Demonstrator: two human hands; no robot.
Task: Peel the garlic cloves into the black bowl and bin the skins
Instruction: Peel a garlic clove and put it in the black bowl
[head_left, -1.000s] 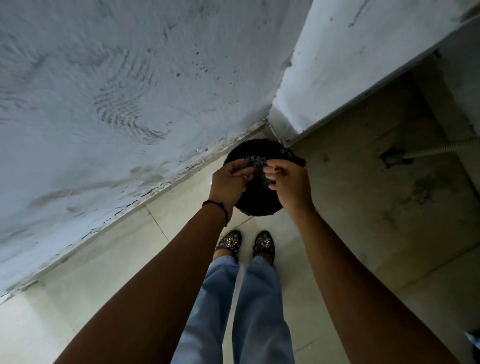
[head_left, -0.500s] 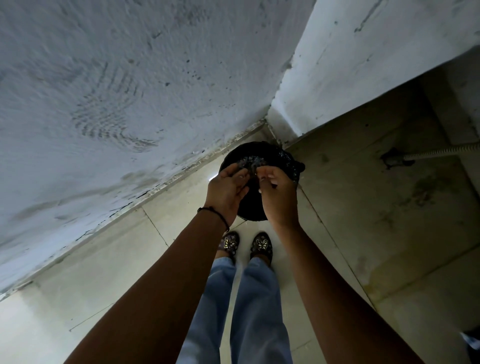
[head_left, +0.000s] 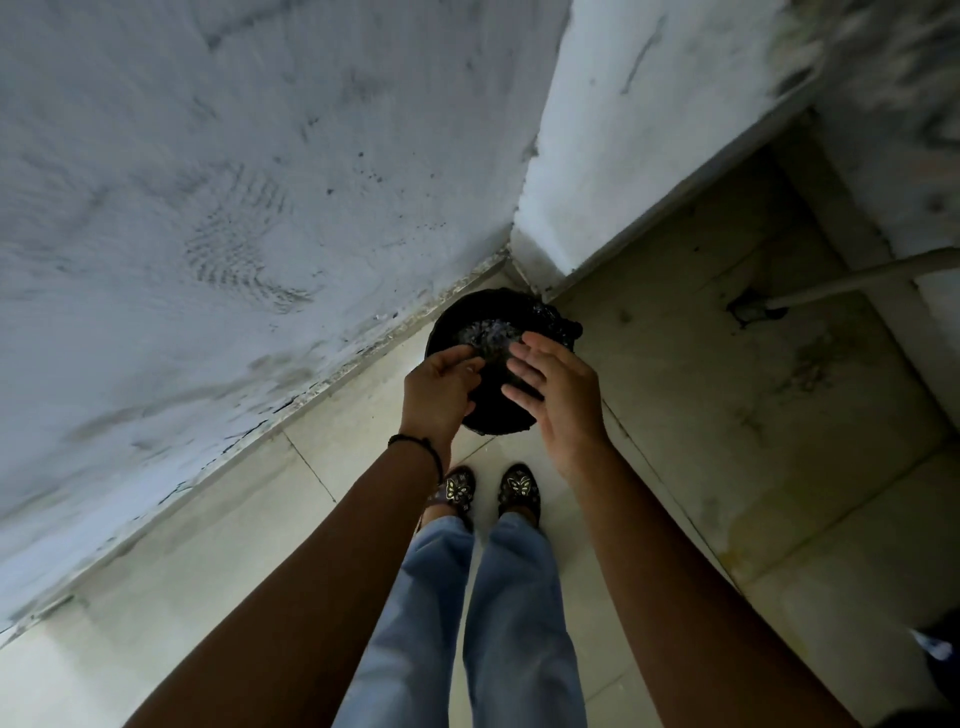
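Observation:
A round black bin (head_left: 457, 312) lined with a black bag stands on the floor in the wall corner, straight ahead of my feet. Pale garlic skins (head_left: 488, 332) lie inside it. Both my hands hover over the bin's near half. My right hand (head_left: 558, 389) is spread, fingers straight, palm turned left, and holds nothing. My left hand (head_left: 441, 387) hangs beside it with loosely curled fingers, and I see nothing in it. The two hands are a little apart. The black bowl and the garlic cloves are out of view.
A rough grey wall (head_left: 208, 208) runs along the left and a white pillar (head_left: 649, 130) juts out behind the bin. A pale hose (head_left: 857, 278) lies on the stained tile floor at the right. My shoes (head_left: 488, 491) stand just short of the bin.
My hands were pinched together over the bin; now they have drawn apart and the right hand has spread its fingers. The view has shifted slightly.

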